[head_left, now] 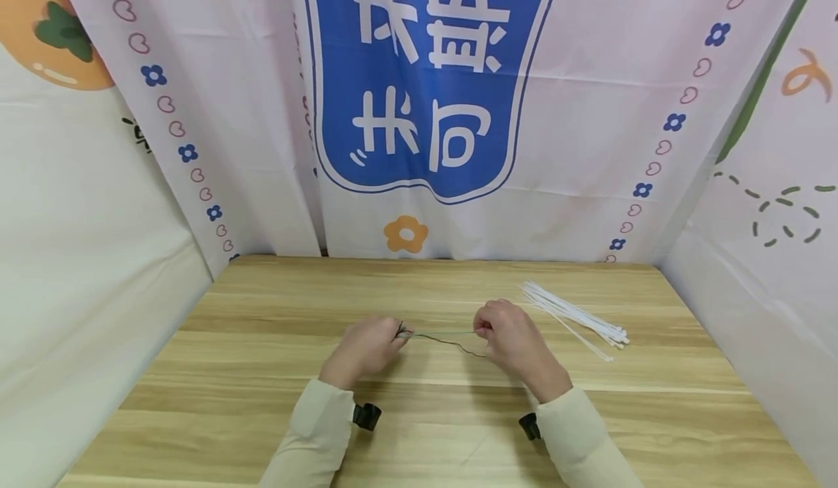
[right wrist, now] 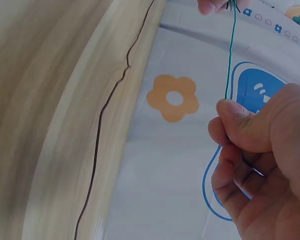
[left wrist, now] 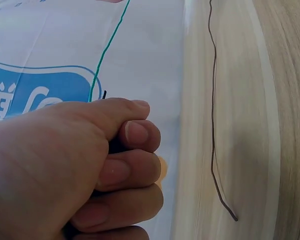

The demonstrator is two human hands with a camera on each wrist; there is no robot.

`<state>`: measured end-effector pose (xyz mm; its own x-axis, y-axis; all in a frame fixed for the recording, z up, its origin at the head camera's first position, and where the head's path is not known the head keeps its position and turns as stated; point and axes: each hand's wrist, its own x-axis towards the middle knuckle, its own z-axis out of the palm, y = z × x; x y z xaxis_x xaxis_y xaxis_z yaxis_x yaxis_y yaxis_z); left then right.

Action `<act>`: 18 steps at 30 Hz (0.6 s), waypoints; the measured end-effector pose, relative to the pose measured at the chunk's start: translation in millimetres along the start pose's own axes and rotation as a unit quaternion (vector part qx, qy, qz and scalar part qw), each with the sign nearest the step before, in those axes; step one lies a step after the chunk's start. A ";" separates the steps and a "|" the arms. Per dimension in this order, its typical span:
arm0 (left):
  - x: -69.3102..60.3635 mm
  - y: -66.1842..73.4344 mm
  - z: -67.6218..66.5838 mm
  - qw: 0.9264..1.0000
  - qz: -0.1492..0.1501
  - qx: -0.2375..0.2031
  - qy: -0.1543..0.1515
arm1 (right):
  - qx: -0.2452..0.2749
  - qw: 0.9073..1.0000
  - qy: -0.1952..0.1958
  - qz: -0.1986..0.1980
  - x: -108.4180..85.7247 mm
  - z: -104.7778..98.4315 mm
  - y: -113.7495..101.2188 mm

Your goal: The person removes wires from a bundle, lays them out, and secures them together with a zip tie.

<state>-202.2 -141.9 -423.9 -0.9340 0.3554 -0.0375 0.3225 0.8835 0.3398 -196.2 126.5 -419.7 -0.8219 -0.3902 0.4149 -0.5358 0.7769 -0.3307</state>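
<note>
Both hands are above the wooden table in the head view. The left hand (head_left: 369,346) grips a bundle of thin wires, whose dark ends (head_left: 401,330) stick out by its thumb. From it a green wire (right wrist: 230,60) runs taut to the right hand (head_left: 513,335), which pinches its end between thumb and forefinger. A brown wire (left wrist: 213,100) hangs loose and slightly bent beside it, its tip free in the left wrist view. Curled fingers (left wrist: 132,167) of the left hand hide most of the bundle.
White cable ties (head_left: 576,315) lie in a loose pile on the wooden table (head_left: 419,437), right of the right hand. A printed curtain (head_left: 576,146) hangs behind the table's back edge, and pale cloth (head_left: 85,255) hangs at both sides.
</note>
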 end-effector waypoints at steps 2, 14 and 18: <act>0.2 0.6 -0.6 1.000 -0.002 0.001 -0.004 | 0.004 1.000 0.003 0.004 -0.3 -2.8 2.7; -0.7 1.4 -1.9 1.000 -0.002 -0.016 -0.020 | 0.011 1.000 0.008 0.019 1.1 -13.2 18.4; -0.6 2.2 -0.9 1.000 0.004 -0.018 -0.018 | 0.016 0.999 0.009 0.027 -0.4 -16.6 21.9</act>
<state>-201.1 -140.5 -422.3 -0.9253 0.3733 -0.0674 0.3236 0.8696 0.3730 -204.4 151.9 -413.0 -0.8461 -0.3398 0.4107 -0.4973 0.7805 -0.3788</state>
